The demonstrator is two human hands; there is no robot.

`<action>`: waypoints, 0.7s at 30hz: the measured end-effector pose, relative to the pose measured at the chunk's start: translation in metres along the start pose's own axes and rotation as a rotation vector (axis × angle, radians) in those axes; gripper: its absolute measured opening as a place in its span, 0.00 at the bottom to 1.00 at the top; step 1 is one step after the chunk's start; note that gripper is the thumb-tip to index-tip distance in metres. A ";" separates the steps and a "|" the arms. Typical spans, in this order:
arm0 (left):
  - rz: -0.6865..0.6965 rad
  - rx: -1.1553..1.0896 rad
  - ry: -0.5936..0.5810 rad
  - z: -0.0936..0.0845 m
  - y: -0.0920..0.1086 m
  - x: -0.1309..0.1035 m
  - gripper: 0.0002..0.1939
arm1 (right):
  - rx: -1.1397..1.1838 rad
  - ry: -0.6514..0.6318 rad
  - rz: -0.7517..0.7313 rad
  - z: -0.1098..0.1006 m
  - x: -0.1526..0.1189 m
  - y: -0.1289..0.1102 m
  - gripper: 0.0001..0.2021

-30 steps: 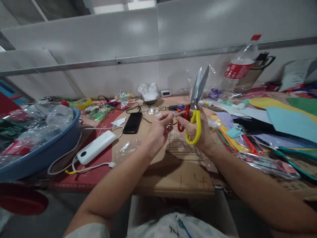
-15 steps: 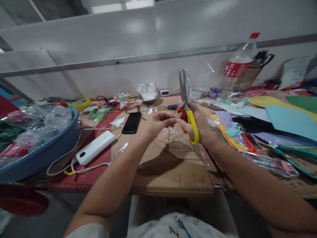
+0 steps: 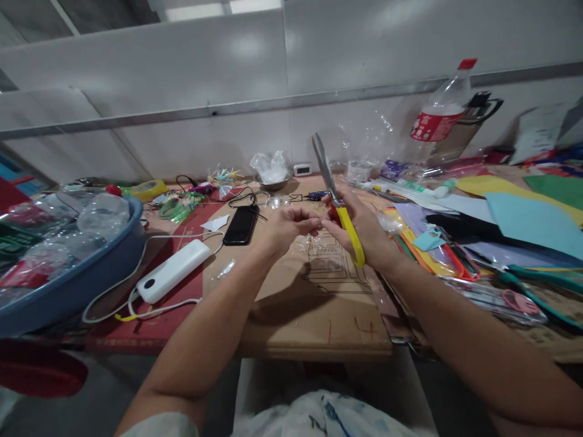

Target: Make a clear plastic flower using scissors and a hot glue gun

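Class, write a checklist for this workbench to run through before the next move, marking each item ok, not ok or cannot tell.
1. Scissors secured in the right hand: ok, handles against the hand.
2. Blades away from the left hand: ok, they point up and off it.
3. Small piece pinched in the left fingertips: cannot tell, too small to make out.
4. Black phone out from under both hands: ok.
5. Right side of the bench tidy: not ok, blue sheet and green-handled pliers lie among clutter.
6. Large bottle capped: ok, red cap on.
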State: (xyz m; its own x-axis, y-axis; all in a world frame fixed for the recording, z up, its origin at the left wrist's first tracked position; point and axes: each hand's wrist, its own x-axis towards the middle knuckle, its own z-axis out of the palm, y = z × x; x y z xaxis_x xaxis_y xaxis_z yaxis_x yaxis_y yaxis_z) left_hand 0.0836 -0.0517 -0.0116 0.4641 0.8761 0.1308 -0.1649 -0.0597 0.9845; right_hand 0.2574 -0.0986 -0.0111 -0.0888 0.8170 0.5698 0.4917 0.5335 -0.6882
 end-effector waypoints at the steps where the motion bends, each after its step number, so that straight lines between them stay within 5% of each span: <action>1: -0.005 -0.056 0.024 0.000 0.001 0.000 0.07 | 0.031 0.000 0.000 0.000 0.000 0.001 0.17; 6: -0.053 -0.312 0.116 -0.002 0.007 0.002 0.08 | 0.132 -0.121 0.093 0.000 -0.001 -0.003 0.21; 13: -0.084 -0.419 0.237 -0.005 0.013 0.002 0.08 | -0.013 -0.262 0.091 0.005 -0.004 -0.005 0.26; 21: -0.074 -0.526 0.304 -0.005 0.015 0.002 0.09 | 0.031 -0.245 0.075 0.012 -0.006 -0.005 0.20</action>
State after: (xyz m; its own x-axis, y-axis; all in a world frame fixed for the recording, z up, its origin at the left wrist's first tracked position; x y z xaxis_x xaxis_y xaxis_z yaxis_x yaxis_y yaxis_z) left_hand 0.0781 -0.0485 0.0034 0.2344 0.9708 -0.0513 -0.5852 0.1831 0.7900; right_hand 0.2455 -0.1039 -0.0165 -0.2619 0.8812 0.3937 0.4786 0.4728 -0.7399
